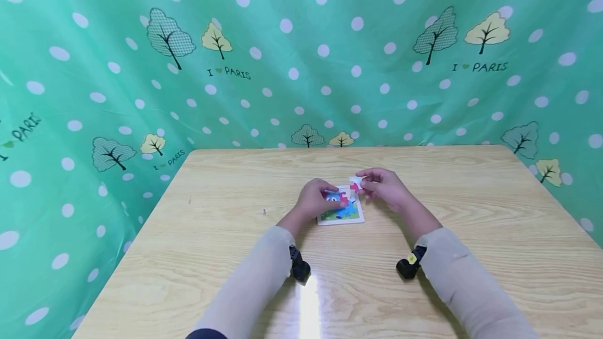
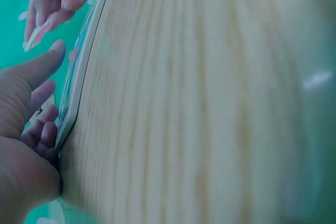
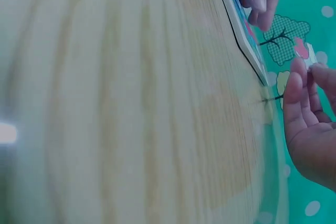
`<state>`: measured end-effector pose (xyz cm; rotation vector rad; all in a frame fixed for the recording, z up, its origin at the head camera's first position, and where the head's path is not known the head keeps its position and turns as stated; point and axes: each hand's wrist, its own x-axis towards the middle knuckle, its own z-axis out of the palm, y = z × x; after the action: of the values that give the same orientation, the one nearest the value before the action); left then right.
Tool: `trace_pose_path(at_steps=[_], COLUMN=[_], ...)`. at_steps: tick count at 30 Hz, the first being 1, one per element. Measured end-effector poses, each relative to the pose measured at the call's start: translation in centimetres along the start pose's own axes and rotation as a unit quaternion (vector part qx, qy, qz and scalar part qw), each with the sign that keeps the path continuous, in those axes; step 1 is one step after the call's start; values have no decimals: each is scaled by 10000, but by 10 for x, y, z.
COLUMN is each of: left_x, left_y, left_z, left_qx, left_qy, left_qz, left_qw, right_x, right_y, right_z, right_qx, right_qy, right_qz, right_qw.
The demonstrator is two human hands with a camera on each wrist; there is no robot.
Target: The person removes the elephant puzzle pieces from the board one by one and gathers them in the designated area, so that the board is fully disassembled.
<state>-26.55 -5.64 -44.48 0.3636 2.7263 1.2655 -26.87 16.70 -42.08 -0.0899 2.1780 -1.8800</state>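
A small square jigsaw puzzle with a white-rimmed tray [image 1: 359, 219] lies flat on the table, showing a blue cartoon figure on green. My left hand [image 1: 314, 201] rests at its left side, thumb and fingers spread over the picture and partly hiding it. In the left wrist view, the left thumb [image 2: 47, 64] stretches out above the tray. Just above the tray's upper right corner, my right hand [image 1: 383, 187] pinches a white and pink puzzle piece [image 3: 301, 49] between thumb and fingers. The piece is held tilted, apart from the left hand in the right wrist view.
The light wooden table [image 1: 226, 255] extends around the puzzle on all sides. Behind it hangs a green dotted curtain [image 1: 264, 67] with printed trees. A black wrist camera [image 1: 299, 266] sits on the left wrist and another black camera [image 1: 409, 266] on the right.
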Motion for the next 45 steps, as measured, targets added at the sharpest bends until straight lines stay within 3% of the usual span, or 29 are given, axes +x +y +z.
trace_pose_path(at_steps=[9, 22, 30, 45], left_x=[-7, -13, -12, -16], left_y=[0, -6, -8, -7], left_z=[-9, -18, -23, -33], left_qx=[-415, -703, -494, 192], left_qy=[-130, -261, -367, -656], left_qz=[-259, -51, -13, 160], left_qw=[9987, 9972, 9981, 9975], right_x=[-8, -9, -7, 1], right_y=[3, 13, 16, 14], right_z=[-11, -32, -46, -58], right_qx=[-136, -407, -293, -936], right_qy=[89, 168, 239, 384], right_qz=[-136, 69, 175, 203], right_qw=[9998, 9990, 9991, 9947])
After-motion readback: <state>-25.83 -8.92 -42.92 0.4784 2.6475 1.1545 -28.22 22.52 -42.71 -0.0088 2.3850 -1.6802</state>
